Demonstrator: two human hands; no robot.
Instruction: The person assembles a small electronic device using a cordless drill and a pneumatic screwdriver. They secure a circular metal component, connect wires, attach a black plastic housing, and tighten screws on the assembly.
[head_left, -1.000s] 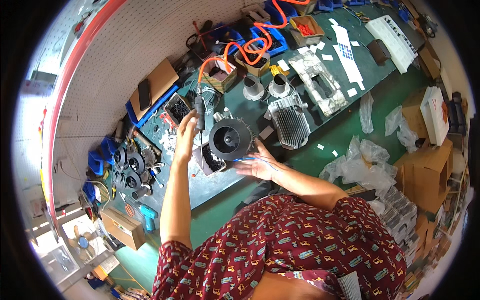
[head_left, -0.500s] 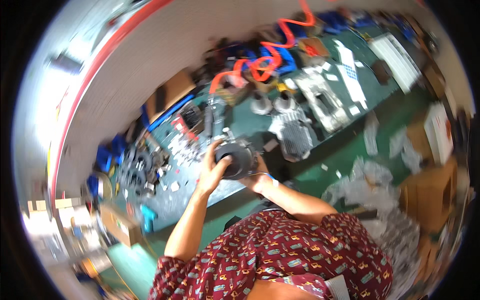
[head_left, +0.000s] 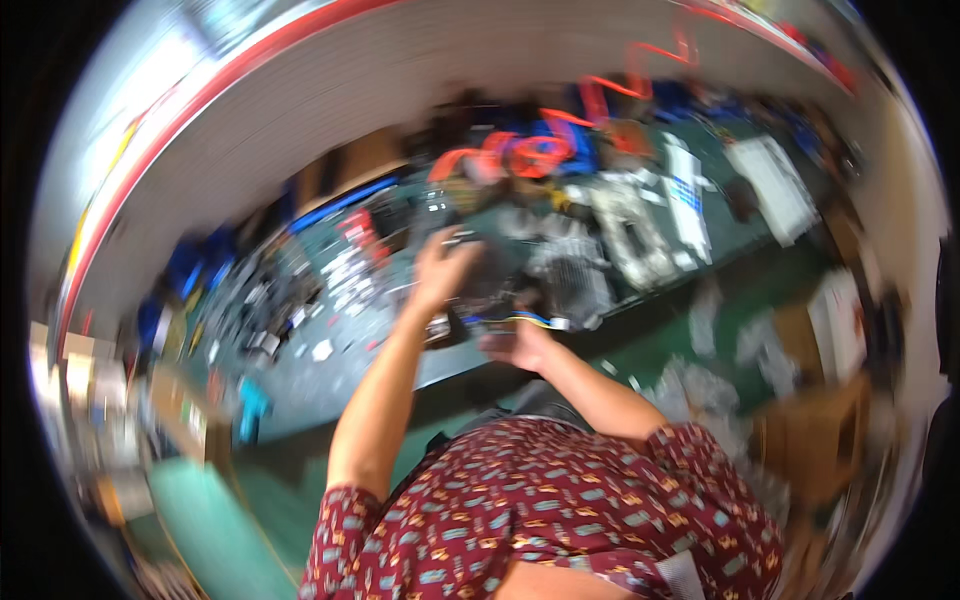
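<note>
Over the front of the workbench [head_left: 300,385], my hands hold a dark, round part [head_left: 487,275] that looks like a motor; motion smears its outline. My left hand [head_left: 442,268] grips its upper left side with bent fingers. Beneath its lower right side, my right hand [head_left: 518,345] supports it, the fingers partly hidden. Thin yellow and blue wires [head_left: 540,320] trail from the part past my right wrist. Just right of it lies a grey finned metal housing [head_left: 575,275]. Small white pieces [head_left: 352,280] are scattered to the left.
An orange coiled hose [head_left: 535,155] runs along the back. A pale cast frame [head_left: 635,235] and a white panel [head_left: 775,190] lie to the right. At the front left are a teal power tool [head_left: 252,405] and a cardboard box [head_left: 185,405]. Plastic bags [head_left: 690,385] cover floor at right.
My hands and the round part have tilted and moved slightly up, toward the bench. My left hand has shifted to the part's upper edge. The whole view has turned a little.
</note>
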